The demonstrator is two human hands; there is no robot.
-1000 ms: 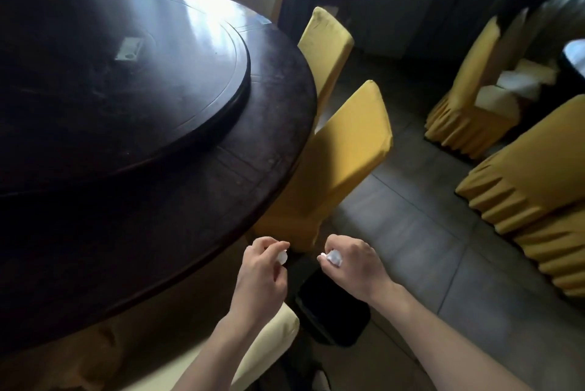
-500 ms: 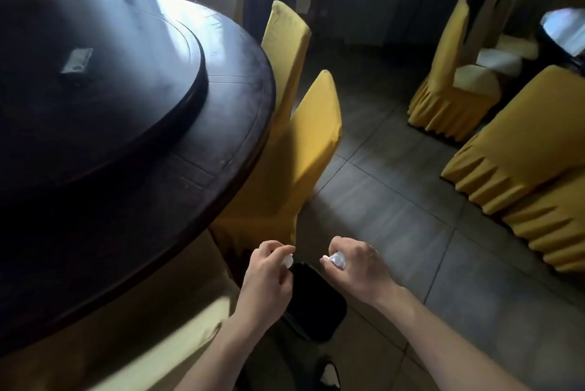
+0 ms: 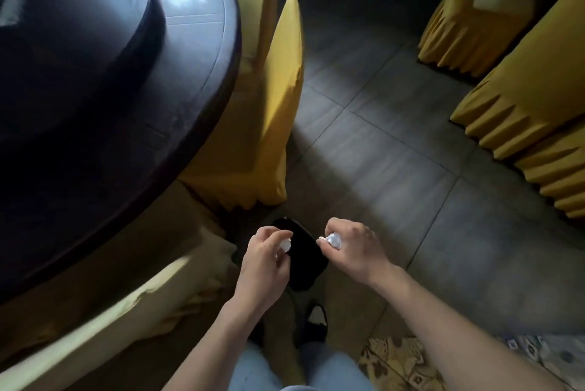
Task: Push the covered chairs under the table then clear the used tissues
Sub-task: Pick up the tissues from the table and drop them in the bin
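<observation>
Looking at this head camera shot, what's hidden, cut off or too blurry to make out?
- Black bin: its mouth is dark and both hands overlap it, so contents cannot be seen.
- Tissue wads: mostly enclosed by the left hand and right hand; how many cannot be told.
- Pale item on the turntable: motion-blurred, unidentifiable.
- Dark table: cut off by the left and top edges.
- Nearest yellow chair: seat hidden under the table.

Yellow chair covers [image 3: 272,124], dark brown table [image 3: 177,112], white tissues [image 3: 335,239], black bin [image 3: 304,260], grey floor tiles [image 3: 395,150].
</observation>
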